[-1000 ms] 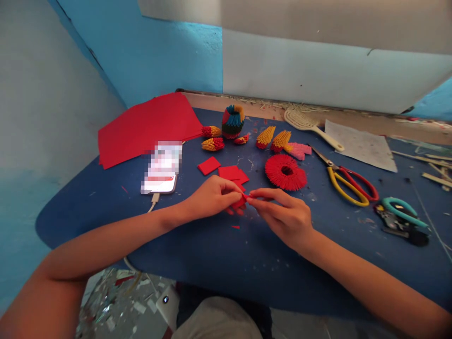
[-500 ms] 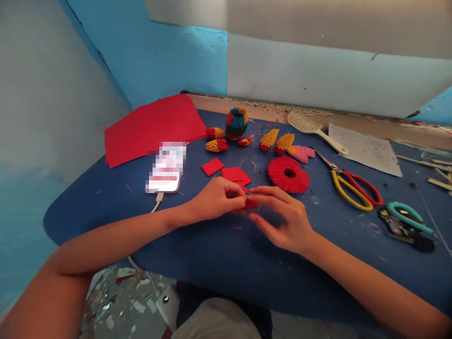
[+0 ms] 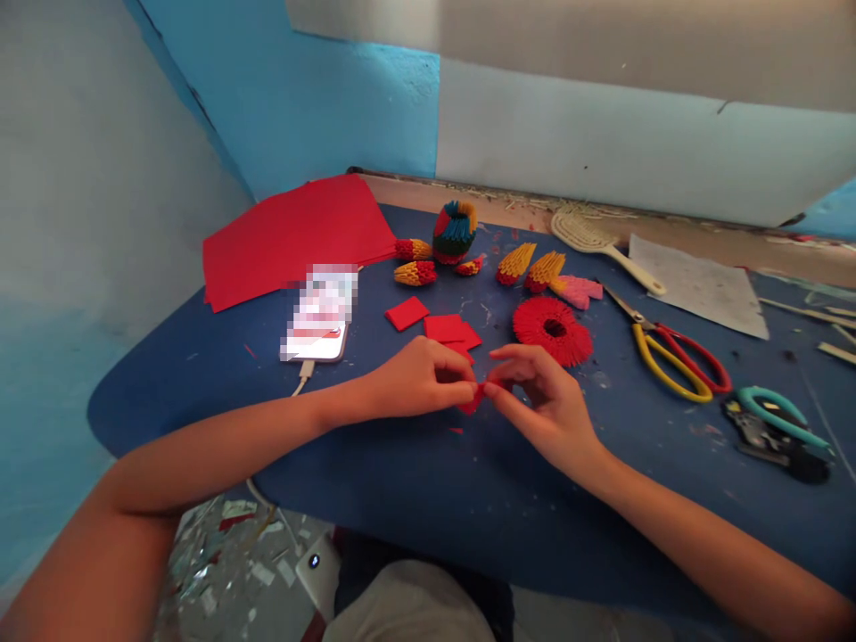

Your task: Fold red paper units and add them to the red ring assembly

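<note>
A small piece of red paper (image 3: 472, 400) is between my hands above the blue table. My left hand (image 3: 418, 379) pinches its left side between thumb and fingers. The thumb and a finger of my right hand (image 3: 545, 406) close on its right end. Just behind my fingers lie several small red paper rectangles (image 3: 444, 328), one of them (image 3: 407, 313) apart to the left. A red ring of folded paper pieces (image 3: 552, 331) lies beyond my right hand.
A phone (image 3: 319, 316) with a cable and large red sheets (image 3: 294, 232) lie left. Folded-paper models (image 3: 455, 234) stand at the back. Rightward are a hairbrush (image 3: 585, 234), white paper (image 3: 699, 285), scissors (image 3: 675, 357) and teal-handled cutters (image 3: 779, 419) on the blue table (image 3: 401, 481).
My right thumb and finger have come together on the red paper; before, that hand's fingers were spread. The view has shifted slightly, so things on the table appear a little further right.
</note>
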Available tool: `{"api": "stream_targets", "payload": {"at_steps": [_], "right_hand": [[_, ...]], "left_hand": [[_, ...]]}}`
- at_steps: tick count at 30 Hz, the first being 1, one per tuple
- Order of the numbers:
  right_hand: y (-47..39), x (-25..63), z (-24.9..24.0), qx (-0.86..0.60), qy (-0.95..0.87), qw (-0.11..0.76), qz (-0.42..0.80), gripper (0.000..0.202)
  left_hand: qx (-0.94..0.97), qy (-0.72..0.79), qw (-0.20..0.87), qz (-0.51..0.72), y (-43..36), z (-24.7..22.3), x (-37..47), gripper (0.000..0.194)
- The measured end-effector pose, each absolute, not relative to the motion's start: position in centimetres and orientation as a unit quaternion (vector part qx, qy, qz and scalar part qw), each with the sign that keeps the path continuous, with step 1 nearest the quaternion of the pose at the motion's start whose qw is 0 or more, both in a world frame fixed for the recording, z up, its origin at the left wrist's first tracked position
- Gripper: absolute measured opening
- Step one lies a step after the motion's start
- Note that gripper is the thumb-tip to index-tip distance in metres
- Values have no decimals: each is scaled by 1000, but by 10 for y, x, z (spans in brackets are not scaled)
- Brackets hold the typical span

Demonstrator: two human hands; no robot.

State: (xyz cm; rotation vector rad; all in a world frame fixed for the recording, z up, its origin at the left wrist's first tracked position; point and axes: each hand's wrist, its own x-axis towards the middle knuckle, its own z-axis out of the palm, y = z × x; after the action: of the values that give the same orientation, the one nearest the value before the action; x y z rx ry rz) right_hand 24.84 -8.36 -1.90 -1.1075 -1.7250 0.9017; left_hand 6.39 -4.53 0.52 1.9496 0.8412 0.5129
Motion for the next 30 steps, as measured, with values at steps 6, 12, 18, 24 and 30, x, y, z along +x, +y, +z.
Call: {"api": "stream_targets", "payload": {"at_steps": [6,12,18,24,30], "right_hand": [[-82,248,-17,-426,-666,445,422,26],[-81,251,-16,-431,-710,396,391,21],[-81,256,-20,-380,-819,406,144,29],[-80,261,-20,-343,-870,355,-8,24],[-79,260,-17,-359,-862,358,-22,16]], "left_hand": [[765,331,531,154,-44,1,65,20],[778,318,526,135,-43,1,65,25],[762,350,505,206,-45,6,65,23],[737,364,517,238,-47,2,66,22],[728,364,535,227,-46,-4,66,25]]}}
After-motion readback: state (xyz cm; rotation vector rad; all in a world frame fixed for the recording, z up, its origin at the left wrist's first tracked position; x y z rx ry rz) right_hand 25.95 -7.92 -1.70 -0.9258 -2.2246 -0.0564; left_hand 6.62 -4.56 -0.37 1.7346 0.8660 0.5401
